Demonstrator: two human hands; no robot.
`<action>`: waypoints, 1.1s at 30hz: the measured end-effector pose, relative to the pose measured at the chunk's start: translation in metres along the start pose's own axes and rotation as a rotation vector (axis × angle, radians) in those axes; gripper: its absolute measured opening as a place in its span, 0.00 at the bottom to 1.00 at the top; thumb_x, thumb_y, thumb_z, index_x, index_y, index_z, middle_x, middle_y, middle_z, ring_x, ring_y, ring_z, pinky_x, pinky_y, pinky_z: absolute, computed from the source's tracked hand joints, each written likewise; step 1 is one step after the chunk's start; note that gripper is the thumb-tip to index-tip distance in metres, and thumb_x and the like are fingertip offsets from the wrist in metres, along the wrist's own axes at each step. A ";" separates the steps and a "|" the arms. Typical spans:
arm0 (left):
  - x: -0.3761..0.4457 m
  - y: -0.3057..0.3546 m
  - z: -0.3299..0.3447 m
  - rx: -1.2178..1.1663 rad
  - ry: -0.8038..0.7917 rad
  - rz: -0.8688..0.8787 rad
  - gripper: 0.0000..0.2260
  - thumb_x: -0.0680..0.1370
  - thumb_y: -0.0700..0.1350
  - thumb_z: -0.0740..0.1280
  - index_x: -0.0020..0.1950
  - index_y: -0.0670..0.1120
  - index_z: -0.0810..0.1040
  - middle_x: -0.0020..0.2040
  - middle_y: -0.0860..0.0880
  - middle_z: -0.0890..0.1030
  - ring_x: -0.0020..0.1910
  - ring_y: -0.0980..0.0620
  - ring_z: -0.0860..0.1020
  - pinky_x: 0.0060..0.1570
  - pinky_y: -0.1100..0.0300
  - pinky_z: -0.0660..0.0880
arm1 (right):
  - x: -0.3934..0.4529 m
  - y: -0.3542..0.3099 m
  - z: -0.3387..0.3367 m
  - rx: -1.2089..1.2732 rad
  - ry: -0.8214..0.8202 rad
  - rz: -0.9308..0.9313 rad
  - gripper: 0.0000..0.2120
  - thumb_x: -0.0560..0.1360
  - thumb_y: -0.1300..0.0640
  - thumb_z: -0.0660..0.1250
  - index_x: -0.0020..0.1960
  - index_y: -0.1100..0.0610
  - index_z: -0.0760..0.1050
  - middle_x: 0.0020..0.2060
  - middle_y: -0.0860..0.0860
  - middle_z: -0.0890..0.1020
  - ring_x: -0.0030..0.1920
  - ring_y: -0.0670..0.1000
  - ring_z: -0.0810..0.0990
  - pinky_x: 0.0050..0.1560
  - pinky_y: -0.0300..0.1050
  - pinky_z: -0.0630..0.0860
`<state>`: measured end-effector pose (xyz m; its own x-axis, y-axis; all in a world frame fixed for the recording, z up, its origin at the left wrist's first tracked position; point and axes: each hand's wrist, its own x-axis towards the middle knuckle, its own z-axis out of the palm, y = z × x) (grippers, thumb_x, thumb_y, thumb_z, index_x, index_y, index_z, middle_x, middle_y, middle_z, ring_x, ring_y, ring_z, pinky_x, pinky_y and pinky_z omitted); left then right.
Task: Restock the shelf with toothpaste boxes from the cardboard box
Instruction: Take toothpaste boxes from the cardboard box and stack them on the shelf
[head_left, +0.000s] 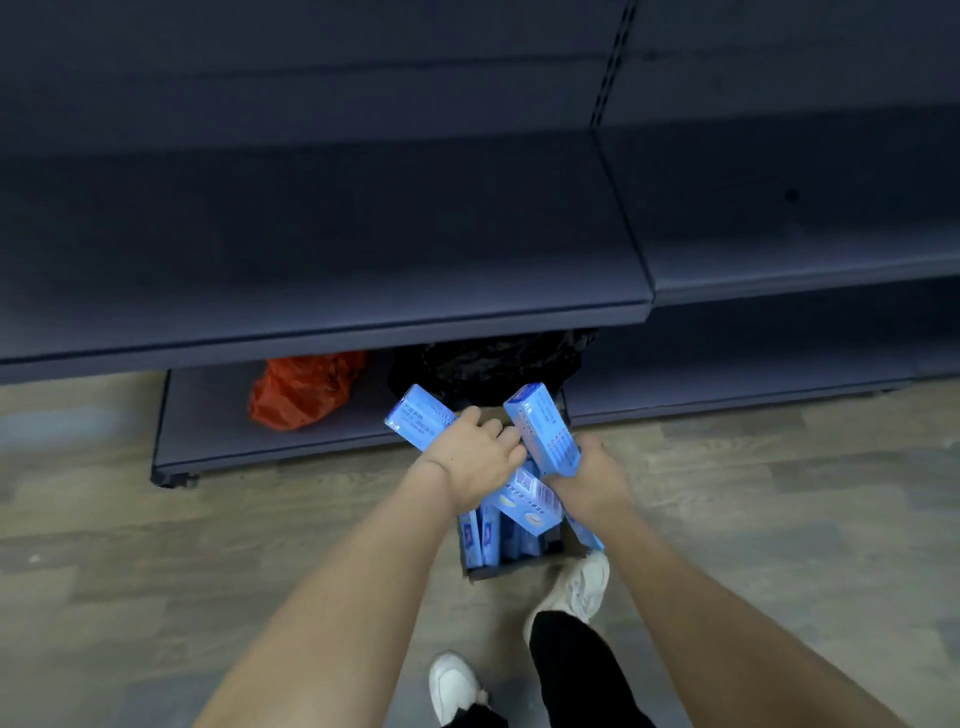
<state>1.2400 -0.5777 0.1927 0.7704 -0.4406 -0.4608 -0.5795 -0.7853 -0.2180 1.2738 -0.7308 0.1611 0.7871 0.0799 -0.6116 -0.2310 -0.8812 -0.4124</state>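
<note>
My left hand (475, 457) grips a blue toothpaste box (418, 422) that points up and to the left. A second blue toothpaste box (543, 428) stands nearly upright in the grip of my right hand (589, 475). Both hands hover just above the cardboard box (519, 569) on the floor, which holds several more blue toothpaste boxes (530, 501), some upright and one lying aslant on top. The dark grey shelf (322, 249) stretches across the view above the hands.
On the bottom shelf (218, 426) lie an orange plastic bag (301, 389) and a black plastic bag (493, 364). A second shelf bay (805, 223) adjoins on the right. My white shoes (582, 584) stand on the wood-look floor beside the cardboard box.
</note>
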 end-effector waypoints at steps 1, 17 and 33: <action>-0.011 -0.005 -0.014 0.042 0.002 -0.005 0.16 0.78 0.42 0.60 0.65 0.42 0.66 0.61 0.44 0.69 0.57 0.45 0.70 0.57 0.52 0.65 | -0.011 -0.007 -0.011 -0.021 -0.008 -0.012 0.16 0.71 0.54 0.67 0.54 0.54 0.65 0.51 0.54 0.79 0.52 0.58 0.78 0.56 0.54 0.73; -0.150 -0.101 -0.213 0.192 0.148 -0.245 0.13 0.76 0.35 0.60 0.59 0.42 0.66 0.47 0.46 0.77 0.41 0.46 0.80 0.30 0.57 0.62 | -0.153 -0.127 -0.208 0.174 -0.012 -0.445 0.13 0.68 0.56 0.70 0.48 0.52 0.69 0.45 0.49 0.78 0.39 0.47 0.74 0.36 0.39 0.69; -0.168 -0.188 -0.334 0.227 0.448 -0.659 0.28 0.82 0.57 0.49 0.77 0.44 0.48 0.68 0.41 0.65 0.62 0.43 0.69 0.61 0.51 0.64 | -0.152 -0.227 -0.372 0.019 0.183 -0.693 0.20 0.75 0.37 0.60 0.56 0.52 0.71 0.50 0.48 0.77 0.49 0.50 0.76 0.42 0.42 0.69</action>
<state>1.3080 -0.5013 0.5982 0.9760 -0.0898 0.1985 0.0257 -0.8574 -0.5140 1.4194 -0.7158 0.5991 0.8392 0.5375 -0.0824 0.3482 -0.6475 -0.6779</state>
